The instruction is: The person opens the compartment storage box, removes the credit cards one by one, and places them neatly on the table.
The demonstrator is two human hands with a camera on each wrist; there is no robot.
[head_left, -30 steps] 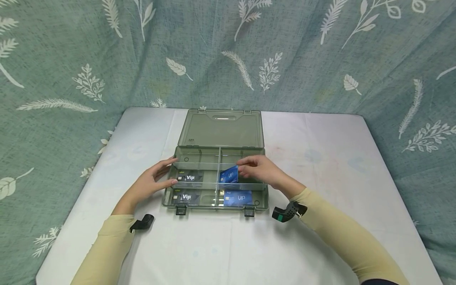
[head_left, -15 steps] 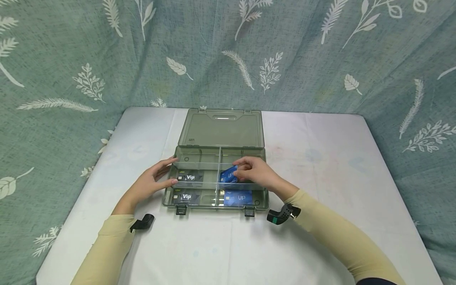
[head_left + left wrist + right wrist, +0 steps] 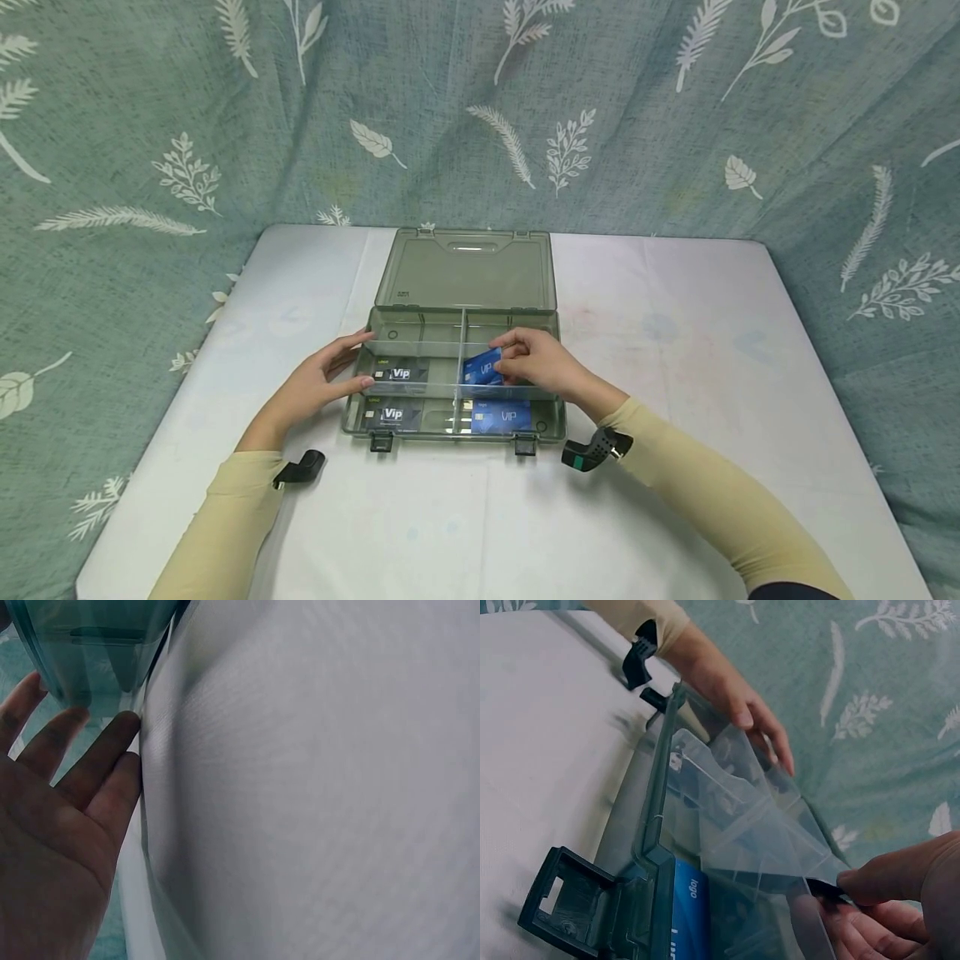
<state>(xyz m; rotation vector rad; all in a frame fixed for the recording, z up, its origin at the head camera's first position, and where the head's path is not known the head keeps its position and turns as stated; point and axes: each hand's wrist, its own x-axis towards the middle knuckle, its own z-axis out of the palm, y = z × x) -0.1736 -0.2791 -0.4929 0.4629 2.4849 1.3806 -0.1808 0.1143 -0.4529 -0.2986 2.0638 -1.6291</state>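
One blue rectangular VIP card [image 3: 478,368] leaned in right half, middle row, of translucent grey-green plastic box [image 3: 450,437], clamped in fingers of our right hand [image 3: 542,362]; left hand [image 3: 315,385], fingers apart, touched box side. Tilt, we judged, risked snagging clear plastic divider [image 3: 536,392].

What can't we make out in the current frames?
Head: part of the held blue card, behind the right hand.
Head: lid lettering, too small.
Left wrist: most of the box, cut off by the top edge.
Right wrist: one end of the front blue card, cut off by the bottom edge.
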